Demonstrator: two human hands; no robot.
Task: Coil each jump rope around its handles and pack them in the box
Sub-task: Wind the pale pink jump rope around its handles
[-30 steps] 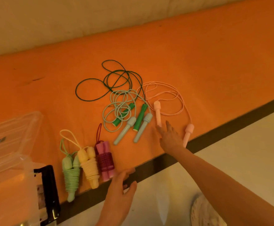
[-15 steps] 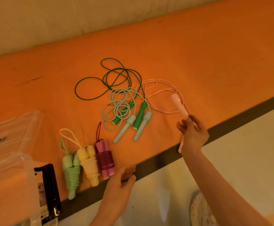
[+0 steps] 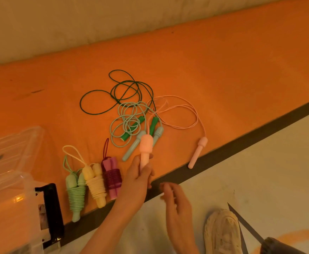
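Three jump ropes lie already coiled round their handles near the front edge of the orange table (image 3: 223,74): a pale green bundle (image 3: 75,193), a cream-yellow bundle (image 3: 95,184) just beside it and a magenta bundle (image 3: 112,177) to the right of that, side by side and close enough to touch. Further back, three ropes are still loose. The dark green rope (image 3: 113,92) sprawls in wide loops, its bright green handles (image 3: 133,131) lying under the light blue-green rope (image 3: 126,121), whose own two handles point toward the table's front. The pink rope (image 3: 184,114) curls out to the right, and one pink handle (image 3: 197,153) lies flat with its tip on the dark strip at the table's edge. The other pink handle (image 3: 145,149) is held upright in the left hand (image 3: 137,178), whose fingers and thumb are wrapped round its thin lower end, cord trailing from the top back to the tangle. The right hand (image 3: 175,198) hangs just beside it below the table edge, fingers loosely spread and holding nothing, slightly blurred. At far left stands the clear plastic box (image 3: 8,162), with a black latch (image 3: 50,213) at its near side. A pale sneaker (image 3: 223,231) shows on the floor below.
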